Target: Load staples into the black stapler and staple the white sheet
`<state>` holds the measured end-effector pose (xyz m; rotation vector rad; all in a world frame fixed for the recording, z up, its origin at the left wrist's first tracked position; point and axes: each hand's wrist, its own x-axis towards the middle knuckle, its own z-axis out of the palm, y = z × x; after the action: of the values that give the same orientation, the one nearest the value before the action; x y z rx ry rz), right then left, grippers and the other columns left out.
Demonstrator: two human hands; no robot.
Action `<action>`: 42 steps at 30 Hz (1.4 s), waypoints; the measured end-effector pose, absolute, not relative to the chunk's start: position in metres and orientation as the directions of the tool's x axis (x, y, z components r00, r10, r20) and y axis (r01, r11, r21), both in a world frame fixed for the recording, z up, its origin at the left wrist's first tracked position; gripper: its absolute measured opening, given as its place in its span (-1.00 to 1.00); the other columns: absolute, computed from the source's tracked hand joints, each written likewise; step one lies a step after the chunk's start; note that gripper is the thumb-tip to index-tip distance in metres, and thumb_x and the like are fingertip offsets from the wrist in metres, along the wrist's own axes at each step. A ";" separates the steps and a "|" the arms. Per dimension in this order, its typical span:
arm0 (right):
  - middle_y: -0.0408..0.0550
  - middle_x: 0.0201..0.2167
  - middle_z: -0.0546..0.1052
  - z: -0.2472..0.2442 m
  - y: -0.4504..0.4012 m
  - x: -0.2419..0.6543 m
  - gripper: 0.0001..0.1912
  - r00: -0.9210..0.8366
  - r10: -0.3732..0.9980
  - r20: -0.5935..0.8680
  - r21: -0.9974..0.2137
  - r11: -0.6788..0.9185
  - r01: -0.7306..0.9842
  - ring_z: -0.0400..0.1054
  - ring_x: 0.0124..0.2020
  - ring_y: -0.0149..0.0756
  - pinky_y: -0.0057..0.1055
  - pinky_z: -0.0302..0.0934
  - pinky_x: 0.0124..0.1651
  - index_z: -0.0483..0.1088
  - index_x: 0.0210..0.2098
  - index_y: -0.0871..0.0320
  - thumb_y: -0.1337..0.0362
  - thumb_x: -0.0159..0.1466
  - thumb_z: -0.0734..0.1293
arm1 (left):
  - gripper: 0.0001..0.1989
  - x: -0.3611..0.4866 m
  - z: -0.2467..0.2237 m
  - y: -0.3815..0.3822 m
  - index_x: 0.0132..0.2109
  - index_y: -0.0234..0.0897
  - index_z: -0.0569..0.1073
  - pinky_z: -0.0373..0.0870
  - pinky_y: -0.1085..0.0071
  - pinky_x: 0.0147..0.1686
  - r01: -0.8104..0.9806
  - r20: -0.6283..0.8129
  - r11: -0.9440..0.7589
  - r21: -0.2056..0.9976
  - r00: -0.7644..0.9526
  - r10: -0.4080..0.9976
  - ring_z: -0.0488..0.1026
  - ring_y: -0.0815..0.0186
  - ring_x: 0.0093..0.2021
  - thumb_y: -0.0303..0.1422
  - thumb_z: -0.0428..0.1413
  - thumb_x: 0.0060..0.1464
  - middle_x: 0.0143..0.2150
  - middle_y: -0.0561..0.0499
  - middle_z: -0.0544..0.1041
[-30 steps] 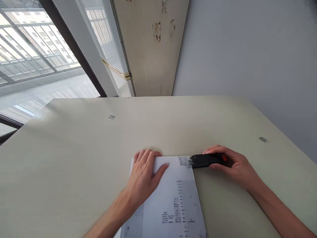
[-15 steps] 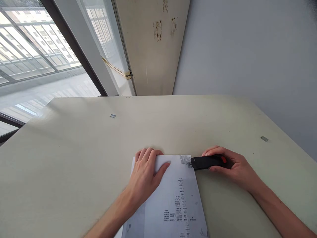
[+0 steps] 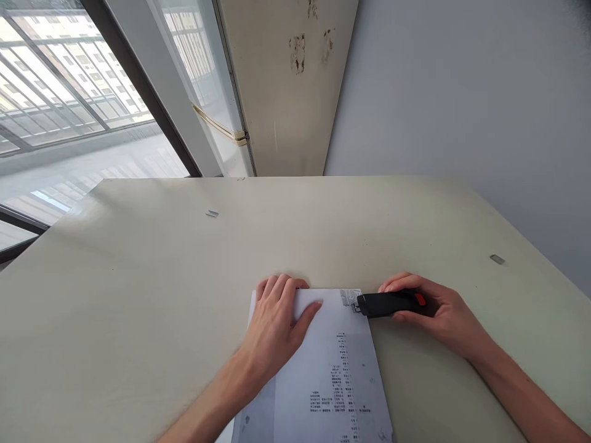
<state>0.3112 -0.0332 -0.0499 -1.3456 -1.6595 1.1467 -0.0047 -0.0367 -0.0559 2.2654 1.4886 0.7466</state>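
A white stack of printed paper [image 3: 295, 387] lies in front of me, its text running upside down or sideways. Across its top left rests my left hand [image 3: 277, 320], the fingers bent over the far edge and the thumb lying on the sheet. My right hand [image 3: 425, 301] is closed around a black stapler [image 3: 385, 304] with a red patch near its rear. The stapler's metal nose reaches over the paper's top right corner, where a cluster of silvery staple-like lines [image 3: 349, 297] shows. I cannot tell whether its jaws are pressed together.
Small silver strips [image 3: 212, 213] lie on the cream table [image 3: 152, 307] at the back left, and another silver piece [image 3: 497, 259] is near the right edge. Beyond stand a stained tan panel [image 3: 286, 98], a grey-blue wall [image 3: 452, 92] and a window [image 3: 60, 80] with railings outside.
The whole view has shifted slightly, so everything sits a little farther right. Both hands, the paper and the stapler keep nearly the same places relative to each other.
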 end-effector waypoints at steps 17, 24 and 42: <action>-0.09 -0.11 0.67 -0.046 -0.034 0.300 -0.63 -0.055 0.998 -0.025 -0.909 0.001 0.416 0.55 -0.08 -0.09 -0.30 0.44 -0.05 0.59 -0.17 -0.07 -0.13 0.19 0.57 | -0.83 -0.004 -0.055 -0.038 0.03 -0.14 0.35 0.26 0.09 0.13 0.735 0.252 -0.414 0.537 0.329 0.910 0.43 0.18 -0.05 -0.22 0.13 0.42 -0.08 0.04 0.53; -0.09 -0.09 0.66 -0.046 -0.033 0.303 -0.66 -0.075 0.997 -0.035 -0.915 -0.002 0.403 0.54 -0.05 -0.09 -0.30 0.45 -0.03 0.58 -0.16 -0.09 -0.09 0.20 0.58 | -0.82 -0.005 -0.056 -0.038 0.05 -0.13 0.35 0.26 0.08 0.14 0.737 0.239 -0.409 0.538 0.332 0.912 0.43 0.17 -0.03 -0.19 0.12 0.42 -0.06 0.03 0.53; -0.05 -0.13 0.66 -0.046 -0.035 0.298 -0.63 -0.035 0.999 -0.006 -0.920 0.008 0.392 0.53 -0.10 -0.06 -0.25 0.44 -0.08 0.58 -0.18 -0.06 -0.13 0.18 0.58 | -0.83 -0.004 -0.055 -0.037 0.04 -0.13 0.35 0.28 0.05 0.13 0.736 0.233 -0.403 0.544 0.329 0.915 0.44 0.15 -0.04 -0.19 0.09 0.44 -0.07 0.00 0.54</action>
<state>0.2978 -0.0350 -0.0463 -1.4816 -1.5289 1.0170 -0.0039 -0.0369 -0.0546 2.2594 1.4694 0.7341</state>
